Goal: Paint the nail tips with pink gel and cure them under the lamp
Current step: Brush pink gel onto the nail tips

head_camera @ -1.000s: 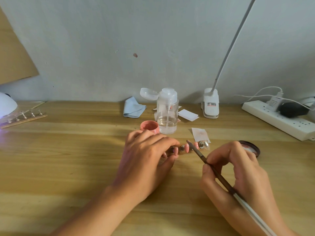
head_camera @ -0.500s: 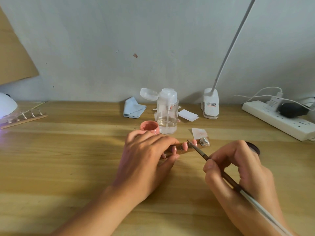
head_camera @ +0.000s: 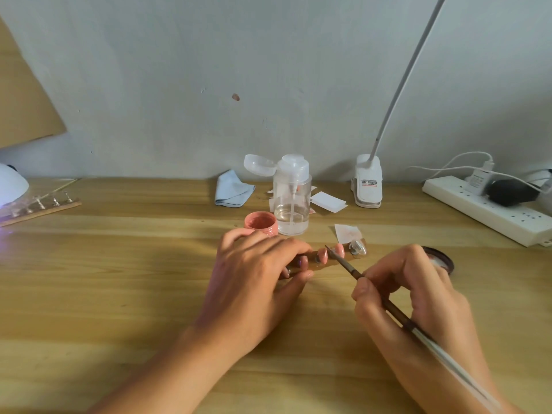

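A wooden strip with nail tips on stands lies at the table's middle. Two tips on it are pink and one at its right end is clear. My left hand grips the strip's left end with curled fingers. My right hand pinches a thin brush whose point sits between the two pink tips. An open pink gel jar stands just behind my left hand. The white curing lamp glows violet at the far left edge.
A second strip of nail stands lies by the lamp. A clear pump bottle, a blue cloth, paper wipes, a clip lamp base, a power strip and a dark jar lid fill the back and right.
My right hand slid slightly left and down with the brush, its point shifting onto the pink tips. My left hand kept hold of the strip.
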